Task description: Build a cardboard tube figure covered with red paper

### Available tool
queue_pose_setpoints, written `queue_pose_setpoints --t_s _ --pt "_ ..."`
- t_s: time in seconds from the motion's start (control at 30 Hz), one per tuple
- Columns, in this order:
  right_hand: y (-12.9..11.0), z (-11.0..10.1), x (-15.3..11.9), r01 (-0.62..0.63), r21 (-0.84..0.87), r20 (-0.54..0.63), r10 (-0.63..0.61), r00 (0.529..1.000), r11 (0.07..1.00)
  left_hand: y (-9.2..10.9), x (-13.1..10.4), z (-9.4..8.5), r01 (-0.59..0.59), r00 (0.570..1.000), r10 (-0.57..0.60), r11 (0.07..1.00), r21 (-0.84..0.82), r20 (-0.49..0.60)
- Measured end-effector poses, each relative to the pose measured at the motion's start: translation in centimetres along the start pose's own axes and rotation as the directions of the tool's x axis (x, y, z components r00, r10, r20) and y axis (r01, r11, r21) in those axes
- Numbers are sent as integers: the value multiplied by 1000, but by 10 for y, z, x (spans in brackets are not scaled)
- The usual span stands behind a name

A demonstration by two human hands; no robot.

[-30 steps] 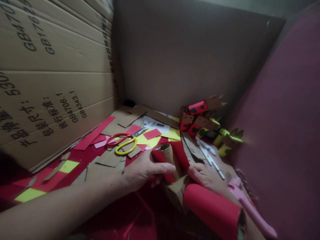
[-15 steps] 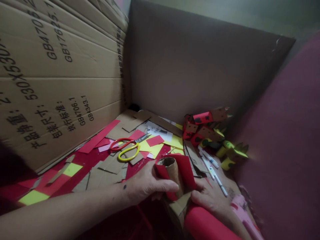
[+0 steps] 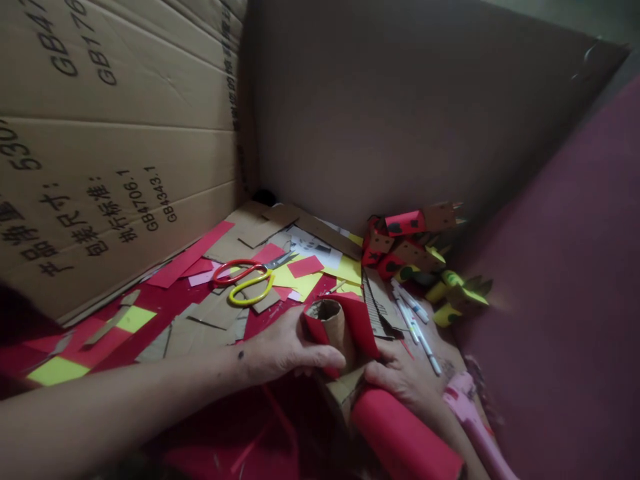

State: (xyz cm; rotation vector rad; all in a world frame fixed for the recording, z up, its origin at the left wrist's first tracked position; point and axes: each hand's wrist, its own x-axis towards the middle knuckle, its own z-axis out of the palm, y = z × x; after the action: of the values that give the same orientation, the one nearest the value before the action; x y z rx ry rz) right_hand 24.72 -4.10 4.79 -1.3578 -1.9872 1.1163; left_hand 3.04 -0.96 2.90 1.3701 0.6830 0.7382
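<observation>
A brown cardboard tube (image 3: 338, 333) stands upright, its torn open end facing up, with a sheet of red paper (image 3: 361, 325) partly around it. My left hand (image 3: 285, 347) is closed on the tube and the paper from the left, thumb across the front. On the other side my right hand (image 3: 400, 377) is closed at the paper's lower right edge, thumb above a folded cardboard piece (image 3: 345, 390). A red-wrapped tube (image 3: 405, 430) extends from that cardboard toward the lower right. My right fingertips are hidden behind the paper.
Scissors (image 3: 250, 283) with red and yellow handles lie among paper and cardboard scraps (image 3: 210, 327). White markers (image 3: 417, 327), a pink glue gun (image 3: 470, 417) and red and yellow cardboard figures (image 3: 405, 243) are to the right. A printed carton (image 3: 125, 133) stands at left.
The view has shifted, so most things sit slightly higher and farther left. More of the red-wrapped tube shows. Both hands keep nearly the same hold on the tube and paper.
</observation>
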Motion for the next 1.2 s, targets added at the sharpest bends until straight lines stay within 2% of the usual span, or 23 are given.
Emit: queue_pose_setpoints --t_s 0.2,0.33,0.43,0.63,0.9,1.07,1.2 --pt "0 -1 2 47 11 31 -47 998 999 -1 1 0 11 1000 -12 999 -32 -25" --pt "-3 1 3 68 114 24 -71 997 991 -1 1 0 22 999 -23 999 -34 -36" --pt "1 2 3 33 203 6 -35 999 979 -3 2 -1 22 999 -24 999 -40 -40" --pt "14 2 4 7 267 -13 -4 1000 964 -6 1 -1 12 998 -16 998 -63 -56" --pt "11 6 6 -5 409 -50 28 998 912 -3 3 0 8 998 -14 996 -84 -64" --pt "10 11 6 -51 599 -82 125 989 799 -2 2 0 1 998 -7 997 -82 -70" --pt "10 15 6 5 658 -132 109 985 753 2 1 0 -19 997 13 996 -91 -70"
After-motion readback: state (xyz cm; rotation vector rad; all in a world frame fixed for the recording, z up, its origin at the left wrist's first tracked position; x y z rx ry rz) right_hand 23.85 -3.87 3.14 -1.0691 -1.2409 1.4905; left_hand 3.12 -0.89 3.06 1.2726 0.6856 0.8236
